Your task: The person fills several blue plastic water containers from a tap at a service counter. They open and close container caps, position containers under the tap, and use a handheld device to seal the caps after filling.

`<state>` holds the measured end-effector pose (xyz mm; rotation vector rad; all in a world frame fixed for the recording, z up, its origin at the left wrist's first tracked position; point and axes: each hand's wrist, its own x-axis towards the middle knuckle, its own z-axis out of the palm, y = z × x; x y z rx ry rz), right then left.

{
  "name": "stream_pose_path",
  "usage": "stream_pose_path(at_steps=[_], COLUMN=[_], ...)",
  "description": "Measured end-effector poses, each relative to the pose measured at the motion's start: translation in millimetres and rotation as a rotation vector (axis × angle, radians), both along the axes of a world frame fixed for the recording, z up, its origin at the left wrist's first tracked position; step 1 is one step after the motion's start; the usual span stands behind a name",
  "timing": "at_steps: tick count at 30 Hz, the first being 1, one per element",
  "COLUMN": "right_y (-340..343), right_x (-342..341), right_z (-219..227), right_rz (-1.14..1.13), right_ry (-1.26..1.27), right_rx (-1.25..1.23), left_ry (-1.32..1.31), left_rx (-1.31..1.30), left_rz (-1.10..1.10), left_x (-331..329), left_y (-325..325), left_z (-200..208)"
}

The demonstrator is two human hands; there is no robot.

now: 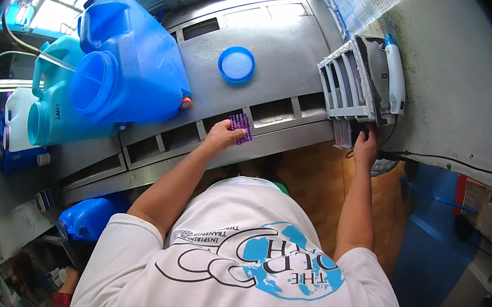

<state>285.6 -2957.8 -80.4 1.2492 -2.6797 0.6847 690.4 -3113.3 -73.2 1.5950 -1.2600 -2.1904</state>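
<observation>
My left hand [221, 137] is closed, pinching a small purple printed plastic piece [241, 127] over the front edge of the metal counter. On the right, my right hand [367, 148] reaches up under a white slatted rack [351, 83]. Its fingers close at a small black thing, partly hidden, that I cannot make out. A white handheld tool with a blue tip [394, 76] hangs at the rack's right side, with a cord running down. On the counter, beyond my left hand, lies a round blue lid [236, 65].
A large blue jug [142, 51] lies tipped at left, with a clear stream at its wide mouth. Beside it are a teal jug [58, 120] and a white one [18, 109]. Another blue container [90, 219] stands below the counter [295, 41]. Another person's arm [68, 282] shows lower left.
</observation>
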Motion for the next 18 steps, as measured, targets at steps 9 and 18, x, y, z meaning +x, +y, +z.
stream_pose_path(at_steps=[9, 18], right_y=[-45.0, -133.5], right_x=[197.6, 284.0], right_z=[16.0, -7.5], right_rz=[0.503, 0.375], right_ry=[-1.322, -1.686], right_rx=[0.021, 0.044], left_ry=[-0.014, 0.030], left_rx=[-0.150, -0.330], left_rz=[-0.058, 0.231], left_x=[18.2, 55.9], left_y=[3.4, 3.6], left_z=[-7.1, 9.6])
